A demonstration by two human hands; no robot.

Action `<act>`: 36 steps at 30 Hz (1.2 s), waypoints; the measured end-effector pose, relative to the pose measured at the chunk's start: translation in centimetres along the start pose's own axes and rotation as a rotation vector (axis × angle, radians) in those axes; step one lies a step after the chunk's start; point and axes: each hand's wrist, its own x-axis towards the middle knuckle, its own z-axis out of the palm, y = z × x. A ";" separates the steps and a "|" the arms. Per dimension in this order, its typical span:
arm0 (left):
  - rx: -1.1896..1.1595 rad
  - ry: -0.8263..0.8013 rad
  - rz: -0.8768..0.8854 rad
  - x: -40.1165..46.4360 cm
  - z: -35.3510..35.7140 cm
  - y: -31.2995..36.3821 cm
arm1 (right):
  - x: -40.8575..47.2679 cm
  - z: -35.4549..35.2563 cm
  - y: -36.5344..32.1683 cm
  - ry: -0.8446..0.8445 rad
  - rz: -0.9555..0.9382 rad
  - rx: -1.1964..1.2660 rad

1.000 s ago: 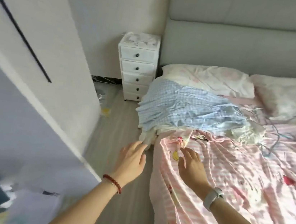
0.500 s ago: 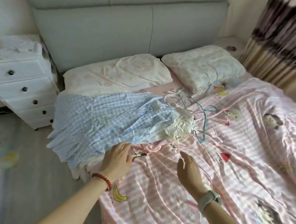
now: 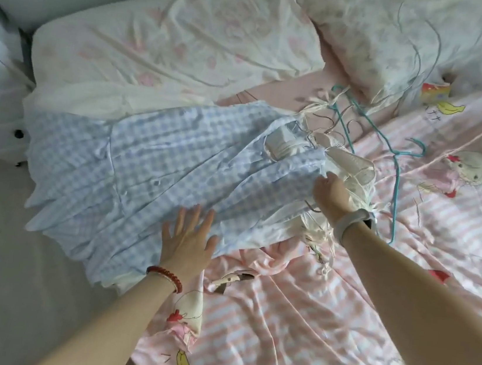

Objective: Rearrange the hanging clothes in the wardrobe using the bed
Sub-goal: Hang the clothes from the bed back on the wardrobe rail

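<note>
Blue-white gingham cotton dress (image 3: 144,163) lies mid-frame on pink striped bed quilt (image 3: 323,315). Left hand (image 3: 187,242) flat, fingers spread, likely pinning hem. Right hand (image 3: 331,194) at neckline; grasp unclear.

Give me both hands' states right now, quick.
Left hand: open, fingers spread flat on the blue checked garment.
Right hand: at the garment's top by the hangers; grip cannot be told.

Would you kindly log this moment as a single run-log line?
left hand: flat on blue checked garment | right hand: at its hanger end, grip unclear | teal hanger: loose on bed
</note>
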 end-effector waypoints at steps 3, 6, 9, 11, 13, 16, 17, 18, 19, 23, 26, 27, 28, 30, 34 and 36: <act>0.123 0.011 0.054 0.4 1.4 -1.0 | 2.9 1.5 -0.7 -0.024 0.286 0.127; 0.157 -0.008 0.070 0.4 2.3 -2.1 | 3.5 3.3 -1.4 0.089 0.336 0.133; 0.076 -0.026 0.090 0.6 2.1 -2.5 | 2.0 3.9 -1.4 0.240 0.261 0.080; -0.085 0.016 0.120 0.4 1.2 -2.7 | 0.3 3.8 -1.0 0.303 0.145 0.101; -0.290 0.132 0.128 -0.2 0.0 -2.8 | -1.8 3.6 -0.6 0.351 -0.015 0.172; -0.449 0.300 0.080 -0.7 -3.0 -2.4 | -5.2 2.9 -0.2 0.320 -0.210 0.284; -0.453 0.358 0.088 -0.7 -4.4 -2.1 | -6.1 2.4 -0.2 0.297 -0.258 0.293; -0.449 0.412 0.105 -0.6 -6.0 -1.8 | -6.8 1.8 -0.2 0.282 -0.305 0.292; -0.435 0.466 0.124 -0.6 -7.6 -1.3 | -7.5 1.2 -0.2 0.274 -0.352 0.292; -0.233 0.682 0.256 -1.6 -13.7 0.7 | -10.9 -1.7 -0.5 0.242 -0.513 0.298; -0.079 0.717 0.316 -3.4 -17.0 2.8 | -14.4 -3.9 -0.7 0.258 -0.638 0.330; -0.068 0.718 0.331 -4.3 -17.9 3.3 | -15.5 -4.8 -0.7 0.270 -0.672 0.336; -0.057 0.729 0.356 -5.4 -18.7 3.6 | -16.5 -5.7 -0.5 0.288 -0.690 0.329; -0.055 0.714 0.404 -8.3 -19.7 3.8 | -18.1 -7.6 0.0 0.336 -0.668 0.254; -0.227 0.576 0.337 -15.7 -18.3 4.3 | -21.9 -11.4 1.4 0.452 -0.701 0.019; -0.339 0.582 0.295 -20.4 -15.8 4.2 | -24.2 -12.3 2.4 0.488 -0.835 -0.098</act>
